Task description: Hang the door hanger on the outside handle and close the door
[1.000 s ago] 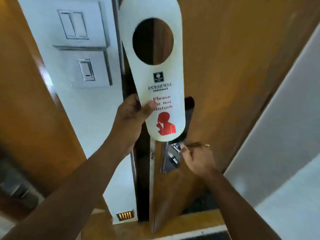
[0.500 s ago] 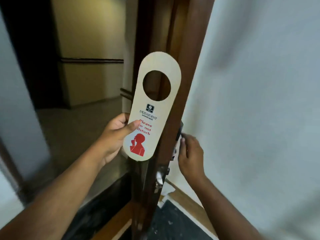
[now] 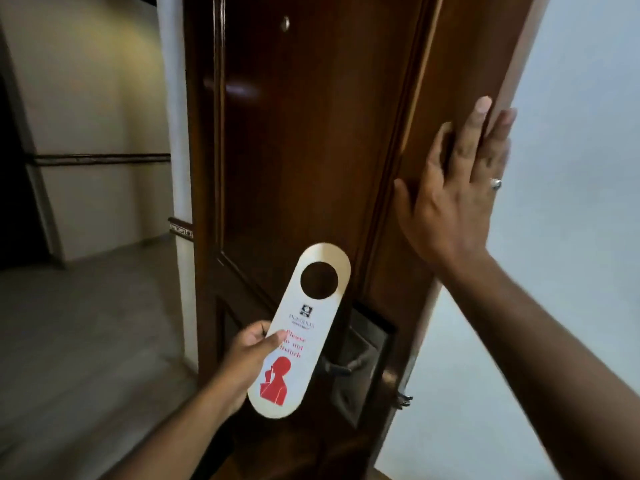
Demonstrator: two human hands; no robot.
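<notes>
My left hand (image 3: 251, 351) grips the lower left edge of a cream door hanger (image 3: 304, 327) with a round hole at its top and red "Please do not disturb" print. The hanger stands tilted in front of the dark wooden door (image 3: 304, 133), just left of the outside handle (image 3: 341, 367), a dark lever on a metal lock plate (image 3: 367, 355). The hanger partly covers the lever. My right hand (image 3: 457, 192) lies flat with fingers spread against the door's edge, higher up on the right.
A corridor with a grey floor (image 3: 86, 323) and cream walls (image 3: 93, 98) opens on the left. A pale wall (image 3: 571, 133) fills the right side beyond the door's edge. A small peephole (image 3: 284, 23) sits high on the door.
The view has swung round to the door's outer face. My right hand left the inside handle and now presses flat on the door's edge. The hanger has come down beside the outside lever.
</notes>
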